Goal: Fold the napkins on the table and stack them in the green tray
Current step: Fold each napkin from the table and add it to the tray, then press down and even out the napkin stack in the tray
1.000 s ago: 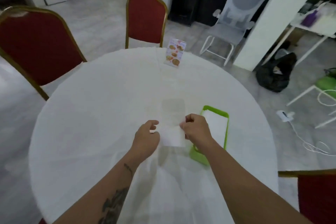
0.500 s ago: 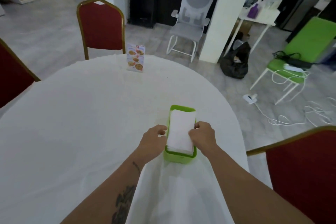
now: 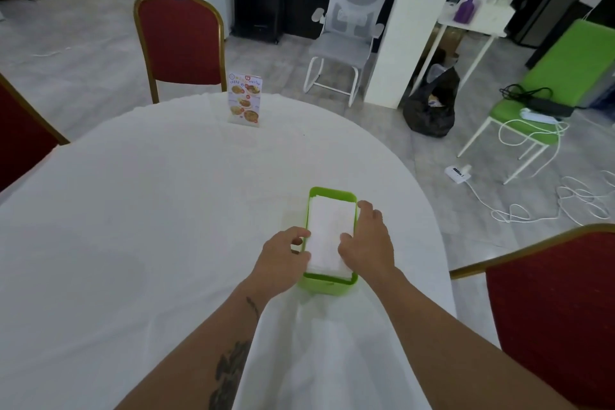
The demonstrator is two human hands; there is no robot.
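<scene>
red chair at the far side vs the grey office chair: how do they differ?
The red chair has a solid padded back in a gold frame; the grey office chair has a pale mesh back with a headrest. The red chair shows no armrests, the office chair has two. The red chair stands right at the table; the office chair sits farther off beside the white pillar. Both are unoccupied.

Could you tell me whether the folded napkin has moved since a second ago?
Yes. The napkin went from the tablecloth beside the green tray into it.
</scene>
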